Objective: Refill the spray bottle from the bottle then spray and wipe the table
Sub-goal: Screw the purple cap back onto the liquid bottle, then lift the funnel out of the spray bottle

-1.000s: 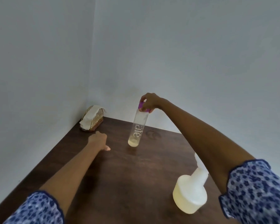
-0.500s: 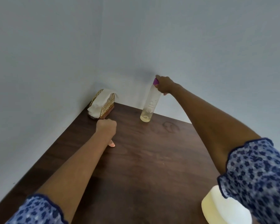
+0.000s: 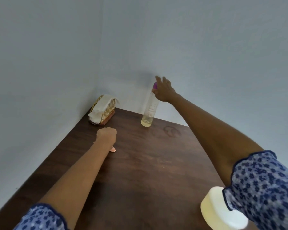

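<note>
Clear cylindrical bottle (image 3: pixel 149 108) upright near the dark woodgrain tabletop's (image 3: pixel 140 171) far edge.
Right hand (image 3: pixel 163 90), fingers spread apart, beside its purple cap (image 3: pixel 155 85); left hand (image 3: pixel 106 136) fisted, thumb touching wood.

Lighting's pretty soft and even, kinda dim with a cool bluish cast on the walls. No hard glare anywhere, just a faint sheen on the dark counter (image 3: pixel 140 171). There's a soft shadow on the wall behind the right hand (image 3: pixel 164 90) and a dark one under the left forearm. Wide-angle lens bends the counter edges outward. The sleeve (image 3: pixel 264 188) bottom right is blurry.
</note>
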